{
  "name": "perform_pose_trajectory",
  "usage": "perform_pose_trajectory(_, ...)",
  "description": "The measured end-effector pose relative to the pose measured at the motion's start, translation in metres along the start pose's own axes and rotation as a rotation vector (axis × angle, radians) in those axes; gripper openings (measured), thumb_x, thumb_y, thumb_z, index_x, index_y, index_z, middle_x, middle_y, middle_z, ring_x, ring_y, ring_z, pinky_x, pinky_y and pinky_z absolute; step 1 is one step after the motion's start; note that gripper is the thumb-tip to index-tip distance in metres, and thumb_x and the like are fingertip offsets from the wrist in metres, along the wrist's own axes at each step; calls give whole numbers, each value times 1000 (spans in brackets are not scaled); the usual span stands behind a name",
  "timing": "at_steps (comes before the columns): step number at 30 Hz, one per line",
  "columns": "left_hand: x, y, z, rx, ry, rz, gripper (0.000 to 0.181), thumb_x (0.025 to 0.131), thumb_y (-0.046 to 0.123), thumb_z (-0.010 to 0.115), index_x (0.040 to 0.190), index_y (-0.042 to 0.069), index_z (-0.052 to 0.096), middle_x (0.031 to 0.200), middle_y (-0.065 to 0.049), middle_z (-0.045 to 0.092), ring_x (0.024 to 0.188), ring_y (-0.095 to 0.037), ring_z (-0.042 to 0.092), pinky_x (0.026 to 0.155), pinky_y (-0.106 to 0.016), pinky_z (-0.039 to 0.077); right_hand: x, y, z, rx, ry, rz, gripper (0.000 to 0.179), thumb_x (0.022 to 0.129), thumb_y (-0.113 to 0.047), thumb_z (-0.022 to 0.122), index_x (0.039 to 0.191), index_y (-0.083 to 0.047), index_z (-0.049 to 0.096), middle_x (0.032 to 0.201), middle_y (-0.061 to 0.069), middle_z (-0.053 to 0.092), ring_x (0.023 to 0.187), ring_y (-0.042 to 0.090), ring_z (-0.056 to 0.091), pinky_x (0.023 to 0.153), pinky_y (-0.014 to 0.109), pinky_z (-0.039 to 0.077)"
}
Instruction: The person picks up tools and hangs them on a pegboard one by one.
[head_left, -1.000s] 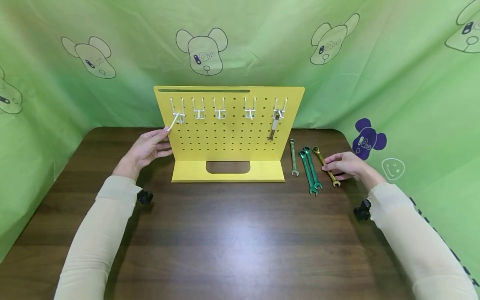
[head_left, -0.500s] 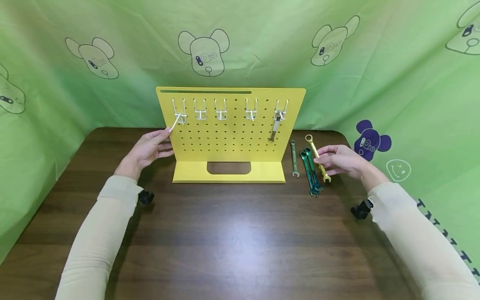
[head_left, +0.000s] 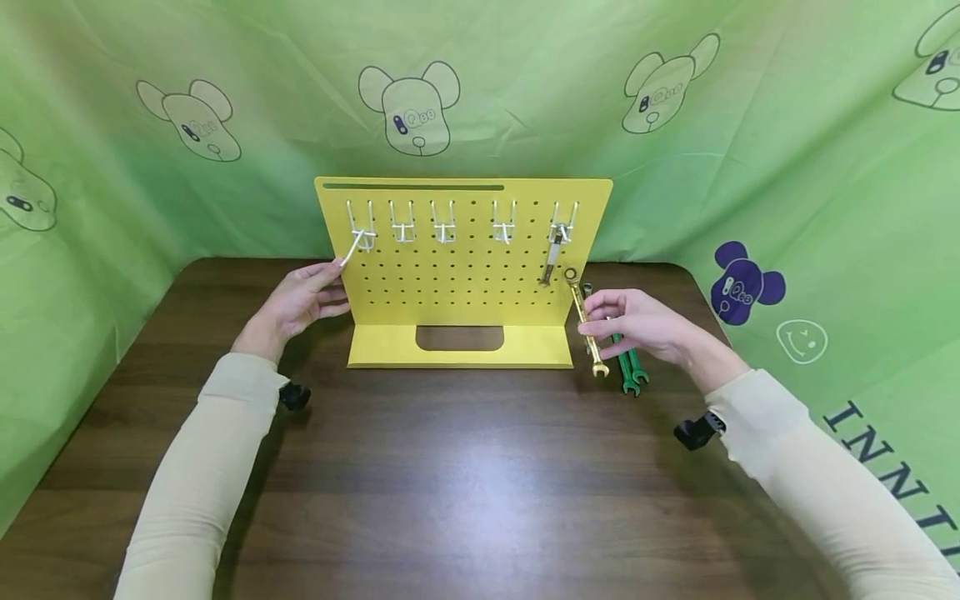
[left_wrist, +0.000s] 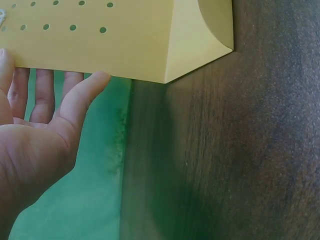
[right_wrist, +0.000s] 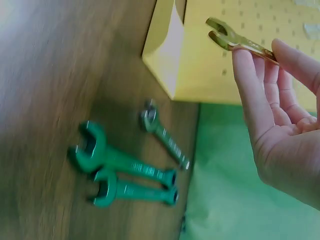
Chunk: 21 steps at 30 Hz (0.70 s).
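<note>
My right hand (head_left: 637, 325) pinches a gold combination wrench (head_left: 583, 315) between thumb and fingers, in front of the pegboard's lower right edge. Its ring end points up and away, its open end toward me; the right wrist view shows this open end (right_wrist: 222, 35) raised off the table. My left hand (head_left: 303, 302) holds the left edge of the yellow pegboard (head_left: 450, 287), thumb at the front and several fingers (left_wrist: 44, 95) behind. White hooks (head_left: 444, 232) line the board. From the rightmost hook hangs a silver wrench (head_left: 553, 254).
Two green wrenches (right_wrist: 125, 162) and a smaller dull-green wrench (right_wrist: 167, 137) lie on the brown table (head_left: 420, 467), right of the board. In the head view my right hand partly covers them. A green printed curtain (head_left: 525, 100) stands behind and at both sides.
My right hand has picked up the gold wrench from the table and carried it left, past the green wrenches to the board's edge. My left hand stays at the board.
</note>
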<state>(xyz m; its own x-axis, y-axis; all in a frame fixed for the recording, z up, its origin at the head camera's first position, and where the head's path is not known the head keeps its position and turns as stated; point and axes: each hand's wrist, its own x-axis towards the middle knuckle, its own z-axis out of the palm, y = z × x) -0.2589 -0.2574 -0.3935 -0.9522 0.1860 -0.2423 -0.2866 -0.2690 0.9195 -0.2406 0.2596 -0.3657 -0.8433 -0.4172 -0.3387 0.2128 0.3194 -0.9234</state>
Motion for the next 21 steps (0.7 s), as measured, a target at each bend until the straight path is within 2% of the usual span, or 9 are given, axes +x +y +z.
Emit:
perform_pose_trajectory(9,1,-1,-1,14,3,-2,15,99,28,68,100,16,76,102,-4,72,98,-21,70,101,-46,51,2,-23,30,-24,-71,-71,33,90,-7,78,113,-1,57,100,8,64,84,18,66,76,49,64)
perform_pose_trajectory(21,2,-1,-1,12,-2,-3,14,99,27,68,99,16,77,102,-5,73,97,-21,70,101,-46,50,2,-67,64,8,-143,-180,30,90,-6,78,112,-1,58,99,11,62,83,18,65,78,55,63)
